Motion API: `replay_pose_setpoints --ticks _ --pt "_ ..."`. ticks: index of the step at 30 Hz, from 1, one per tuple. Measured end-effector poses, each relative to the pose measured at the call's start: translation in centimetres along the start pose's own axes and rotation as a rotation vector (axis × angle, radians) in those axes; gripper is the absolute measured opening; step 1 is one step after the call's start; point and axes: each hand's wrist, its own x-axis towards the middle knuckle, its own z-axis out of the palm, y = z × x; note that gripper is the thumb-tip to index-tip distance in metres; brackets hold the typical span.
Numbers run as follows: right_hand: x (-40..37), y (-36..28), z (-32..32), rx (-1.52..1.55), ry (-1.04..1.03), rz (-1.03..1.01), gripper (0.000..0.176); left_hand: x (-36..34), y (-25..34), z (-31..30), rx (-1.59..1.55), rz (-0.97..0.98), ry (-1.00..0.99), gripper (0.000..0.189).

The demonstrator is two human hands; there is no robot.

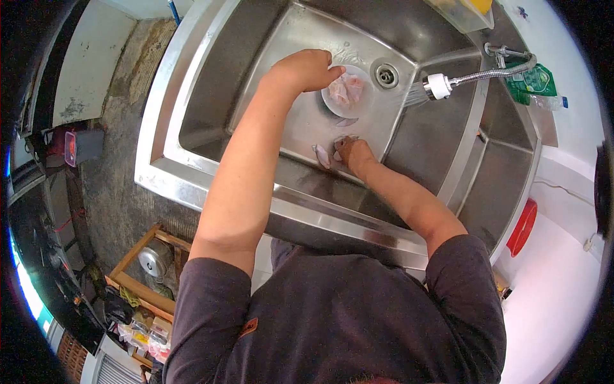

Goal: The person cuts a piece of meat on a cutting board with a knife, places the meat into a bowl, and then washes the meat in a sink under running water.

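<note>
A white bowl (366,95) with pale pink, wet pieces of flesh (346,89) in it stands on the sink floor. At its upper left edge is my left hand (309,70), fingers curled and thumb over the rim. Nearer me, my right hand (353,152) is closed around a small pale, greyish piece, mostly hidden under the fingers. Another such piece (322,155) lies just left of that hand. A further greyish sliver (346,121) rests between the hand and the bowl. I cannot make out the exact kind of flesh.
Water sprays from a flexible tap (439,86) into the steel sink (299,121), right of the bowl. The drain (385,75) is beyond the bowl. A green bottle (534,82) and a plastic container (464,16) stand along the right edge.
</note>
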Motion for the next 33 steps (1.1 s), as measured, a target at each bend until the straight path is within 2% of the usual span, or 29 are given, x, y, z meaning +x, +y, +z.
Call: replay_pose_setpoints --ticks 2,3,5,9,11,13,14,16,17,19,20,22,23,25,26,28,29,31,33 --pt "-0.3 0.1 -0.2 -0.052 0.017 -0.166 0.033 0.1 -0.1 0.1 -0.008 -0.001 0.000 0.057" --pt "-0.1 0.1 -0.1 -0.053 0.019 -0.163 0.033 0.1 0.0 0.0 -0.017 -0.002 -0.005 0.057" --pt "0.4 0.2 -0.2 0.057 -0.125 -0.233 0.039 0.0 0.2 -0.3 -0.001 -0.014 -0.026 0.055" --pt "0.7 1.8 -4.0 0.181 -0.248 -0.215 0.047 0.1 0.3 -0.3 0.024 -0.035 -0.057 0.055" --pt "1.3 3.7 -6.3 0.772 -0.567 0.090 0.052 -0.1 0.5 -0.4 0.014 -0.041 -0.063 0.055" --pt "3.0 7.5 -6.5 0.922 -0.460 -0.057 0.054 -0.1 0.6 -0.4 0.006 -0.047 -0.067 0.055" --pt "3.3 8.7 -7.3 0.921 -0.457 -0.057 0.054 -0.1 0.6 -0.5 0.008 -0.051 -0.068 0.055" --pt "3.4 10.5 -9.2 1.032 -0.257 0.087 0.050 -0.1 0.7 -0.5 0.011 -0.053 -0.067 0.055" --pt "3.6 10.9 -9.6 1.031 -0.251 0.087 0.050 -0.1 0.7 -0.5 0.016 -0.046 -0.067 0.055" --pt "3.9 11.2 -10.0 1.303 -0.132 0.270 0.047 -0.2 0.6 -0.5 0.024 -0.041 -0.065 0.055" --pt "4.1 11.2 -10.0 1.303 -0.128 0.270 0.047 -0.1 0.5 -0.5 0.022 -0.040 -0.069 0.055" --pt "4.5 11.1 -10.3 1.191 0.035 0.392 0.047 -0.2 0.7 -0.6 0.017 -0.036 -0.070 0.055" --pt "5.7 11.4 -8.5 1.190 0.036 0.394 0.047 -0.4 0.9 -0.7 0.009 -0.053 -0.073 0.054" --pt "10.0 12.4 -2.4 1.048 0.438 0.418 0.043 -0.5 1.0 -0.9 0.000 -0.074 -0.076 0.054" --pt "10.2 12.3 -1.8 1.050 0.434 0.418 0.043 -0.5 0.9 -0.8 0.008 -0.066 -0.071 0.055" --pt "10.1 11.9 -2.1 0.788 0.697 0.365 0.041 -0.1 0.3 -0.3 0.014 -0.060 -0.064 0.055" --pt "10.0 12.0 -2.4 0.787 0.694 0.365 0.041 0.0 -0.1 0.2 -0.004 -0.026 -0.017 0.055" --pt "8.7 11.5 -5.2 0.834 0.545 0.619 0.039 0.0 -0.1 0.3 -0.021 0.009 0.031 0.055" --pt "9.3 11.9 -4.8 0.809 0.611 0.542 0.037 -0.3 0.2 0.0 -0.034 -0.014 0.010 0.055"
